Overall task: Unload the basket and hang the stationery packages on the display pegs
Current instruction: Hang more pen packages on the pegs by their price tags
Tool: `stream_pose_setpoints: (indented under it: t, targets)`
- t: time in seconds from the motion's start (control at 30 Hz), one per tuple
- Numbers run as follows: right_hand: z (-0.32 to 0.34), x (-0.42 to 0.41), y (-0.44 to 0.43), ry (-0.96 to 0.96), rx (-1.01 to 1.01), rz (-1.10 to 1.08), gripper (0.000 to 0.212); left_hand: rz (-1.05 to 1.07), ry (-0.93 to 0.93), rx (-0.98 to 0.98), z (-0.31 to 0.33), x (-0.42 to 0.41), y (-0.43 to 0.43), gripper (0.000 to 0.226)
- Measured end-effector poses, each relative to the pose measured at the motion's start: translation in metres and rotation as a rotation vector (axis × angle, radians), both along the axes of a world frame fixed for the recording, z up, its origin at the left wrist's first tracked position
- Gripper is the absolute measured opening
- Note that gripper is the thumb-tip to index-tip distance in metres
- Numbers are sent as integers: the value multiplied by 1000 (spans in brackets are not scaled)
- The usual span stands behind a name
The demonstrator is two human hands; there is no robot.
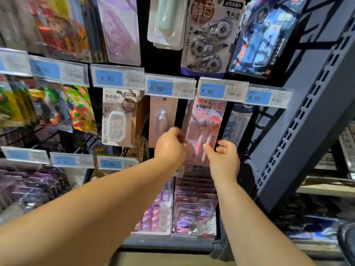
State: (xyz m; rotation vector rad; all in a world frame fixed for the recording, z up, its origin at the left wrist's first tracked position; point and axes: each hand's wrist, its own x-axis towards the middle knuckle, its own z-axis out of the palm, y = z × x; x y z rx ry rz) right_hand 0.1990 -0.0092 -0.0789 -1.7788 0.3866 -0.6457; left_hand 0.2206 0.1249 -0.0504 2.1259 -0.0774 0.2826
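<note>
Under the 9.90 tag (222,91), on the middle row of the display, you hold the pen pack (204,129) upright against the rack with both hands. Your left hand (171,146) has its fingers curled in, pinching the pack's lower left edge. Your right hand (223,158) grips the lower right edge, with one digit laid on the clear front and the others curled round toward the back. The pack is pink, with two pens showing through the blister and a cartoon figure on the card. Its top sits behind the tag, so you cannot tell whether it is on a peg. Just left of it hangs a tube pack (163,120) under the 6.50 tag (170,88), and further left a white pack (120,120). Just right of it hangs a blue pack (237,121). A grey slotted upright (307,112) slants up on the right. Below your wrists, bins (170,212) hold rows of pink and purple packs.
</note>
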Motion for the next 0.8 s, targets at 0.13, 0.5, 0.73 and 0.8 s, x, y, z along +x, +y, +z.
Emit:
stream_pose_setpoints:
  t: [0.13, 0.5, 0.73, 0.8]
  targets:
    - [4, -14, 8, -47, -76, -77, 42, -31, -46, -33, -5, -12, 14, 12]
    - [-56, -69, 110, 82, -509, 569, 14, -192, -35, 205, -110, -121, 145, 19]
    - [-156, -106, 161, 758, -747, 919, 18, -134, 493, 352, -244, -186, 232, 24]
    - [-182, -114, 175, 878, -761, 962, 18, -149, 588, 400, -272, -202, 250, 27]
